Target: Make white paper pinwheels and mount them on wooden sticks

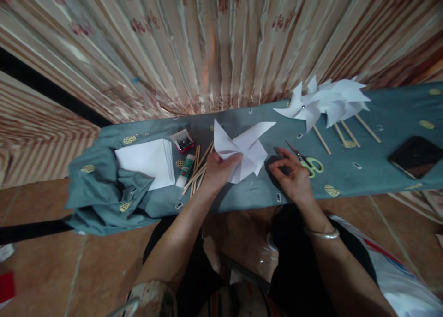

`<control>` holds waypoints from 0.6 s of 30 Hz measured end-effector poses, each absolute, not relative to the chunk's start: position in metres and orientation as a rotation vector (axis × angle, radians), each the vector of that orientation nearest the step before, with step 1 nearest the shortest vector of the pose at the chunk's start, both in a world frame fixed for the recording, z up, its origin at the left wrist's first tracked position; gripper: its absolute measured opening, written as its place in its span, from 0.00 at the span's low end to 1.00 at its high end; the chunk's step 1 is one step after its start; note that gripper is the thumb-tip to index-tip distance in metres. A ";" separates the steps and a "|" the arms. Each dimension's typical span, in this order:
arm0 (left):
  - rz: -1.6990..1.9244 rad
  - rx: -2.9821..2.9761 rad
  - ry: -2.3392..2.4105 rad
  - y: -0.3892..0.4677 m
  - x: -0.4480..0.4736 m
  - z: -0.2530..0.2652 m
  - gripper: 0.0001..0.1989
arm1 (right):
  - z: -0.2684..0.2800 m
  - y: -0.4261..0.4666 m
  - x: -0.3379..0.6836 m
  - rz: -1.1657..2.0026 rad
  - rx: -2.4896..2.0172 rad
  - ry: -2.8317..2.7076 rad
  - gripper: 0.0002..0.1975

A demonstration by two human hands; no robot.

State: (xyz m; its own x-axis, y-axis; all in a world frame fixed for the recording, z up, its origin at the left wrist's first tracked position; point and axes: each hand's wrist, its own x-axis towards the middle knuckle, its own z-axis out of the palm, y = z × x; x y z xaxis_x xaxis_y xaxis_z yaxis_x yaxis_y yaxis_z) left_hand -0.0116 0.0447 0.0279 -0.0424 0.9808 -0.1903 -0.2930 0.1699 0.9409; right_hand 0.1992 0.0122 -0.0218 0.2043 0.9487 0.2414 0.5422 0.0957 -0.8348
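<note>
A white paper pinwheel (247,148) with its points folded in to the middle is gripped by my left hand (221,167), thumb pressed on its centre. No stick shows on this pinwheel. To the right of it, my right hand (292,174) hovers over the cloth, fingers loosely curled and apart. I make out nothing in its grasp, though a dark spot shows by one fingertip. Just beyond that hand lie scissors (309,164) with yellow-green handles. Several wooden sticks (197,169) lie beside my left wrist, along with a glue stick (185,170).
A stack of white paper (148,162) and a small open box of dark pins (184,142) are on the left. Several pinwheels on sticks (328,100) lie at the back right, a black phone (417,156) at the far right. A patterned curtain (221,44) hangs behind the cloth-covered table (374,169).
</note>
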 end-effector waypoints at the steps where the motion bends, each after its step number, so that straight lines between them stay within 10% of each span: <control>1: 1.255 0.841 1.118 0.045 -0.011 0.026 0.11 | -0.016 0.013 0.201 0.582 -1.541 -1.420 0.05; 18: 1.164 0.890 1.050 0.031 0.003 0.027 0.09 | 0.028 0.003 0.158 0.724 -1.335 -1.502 0.04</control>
